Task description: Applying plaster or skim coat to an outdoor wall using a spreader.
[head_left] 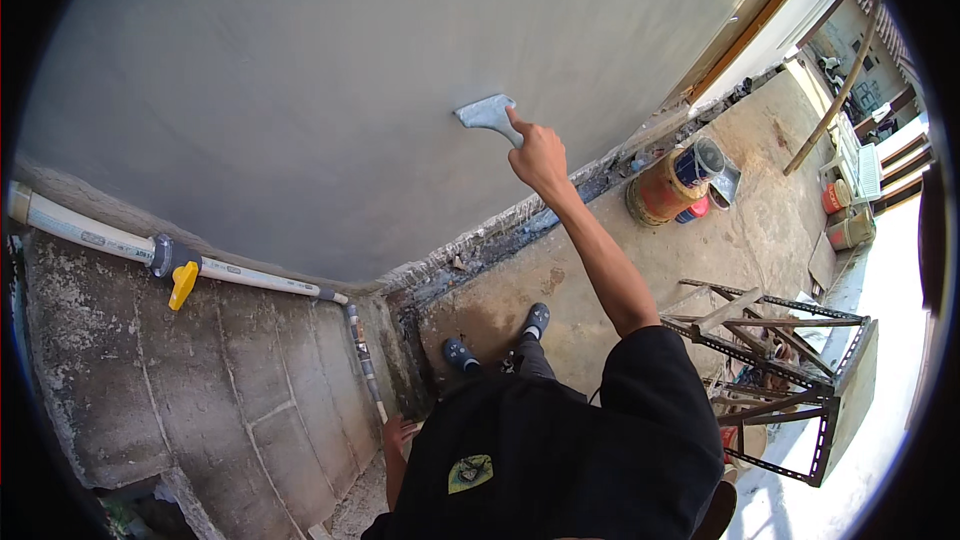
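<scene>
Reaching up, the right hand (538,155) keeps a clenched grip on a putty knife (487,113), its blade flat against the smooth grey wall (350,90). The left hand (397,433) hangs low beside the rough concrete wall (200,370), its grip impossible to judge. A white pipe (100,236) with a yellow valve handle (182,285) runs along the ledge. Paint cans (672,185) stand on the floor near the wall's foot.

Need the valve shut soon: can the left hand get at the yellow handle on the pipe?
Probably yes: the left hand hangs low and seems empty, with bare wall between it and the yellow handle.
</scene>
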The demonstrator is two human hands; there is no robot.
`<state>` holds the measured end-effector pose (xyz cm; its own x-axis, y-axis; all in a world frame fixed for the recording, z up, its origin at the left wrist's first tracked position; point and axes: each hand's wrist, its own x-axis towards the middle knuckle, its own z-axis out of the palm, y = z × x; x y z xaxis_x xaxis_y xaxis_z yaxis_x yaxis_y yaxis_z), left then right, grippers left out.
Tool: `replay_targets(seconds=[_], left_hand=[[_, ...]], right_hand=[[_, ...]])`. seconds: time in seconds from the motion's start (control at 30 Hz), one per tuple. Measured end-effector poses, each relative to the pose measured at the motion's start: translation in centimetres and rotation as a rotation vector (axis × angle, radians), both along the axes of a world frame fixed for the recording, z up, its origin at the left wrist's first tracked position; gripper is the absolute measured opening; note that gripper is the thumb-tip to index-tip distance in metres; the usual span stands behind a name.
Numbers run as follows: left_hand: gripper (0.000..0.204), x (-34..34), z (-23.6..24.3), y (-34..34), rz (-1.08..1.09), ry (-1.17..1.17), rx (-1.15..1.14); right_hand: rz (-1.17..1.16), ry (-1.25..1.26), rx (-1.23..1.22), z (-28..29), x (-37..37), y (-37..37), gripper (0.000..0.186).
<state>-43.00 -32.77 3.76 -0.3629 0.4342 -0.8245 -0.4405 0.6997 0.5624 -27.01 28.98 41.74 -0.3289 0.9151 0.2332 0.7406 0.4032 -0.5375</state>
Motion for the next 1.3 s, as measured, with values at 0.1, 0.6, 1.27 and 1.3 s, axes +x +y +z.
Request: replay_targets(seconds=[0.1,0.6,1.27,1.3], left_hand=[[0.047,-0.9,1.4,4.7,-0.192,0.103,0.052],[0.042,-1.4,2.6,-2.0,-0.130,0.042,-0.066],[0.043,-2.7,1.8,5.0,0.122,-0.075,-0.102],[0.042,-2.9,1.4,4.7,0.154,-0.092,-0.034]], right_hand=[[-0.005,0.045,0.165,3.1,1.0,0.4,0.064],[0.059,-0.218,-0.037,-20.6,-1.9,-1.4,0.062],[0.103,0.147,0.566,-0.8,-11.1,-6.0,0.077],[0.086,0.129,0.550,-3.7,-11.7,-6.3,0.077]])
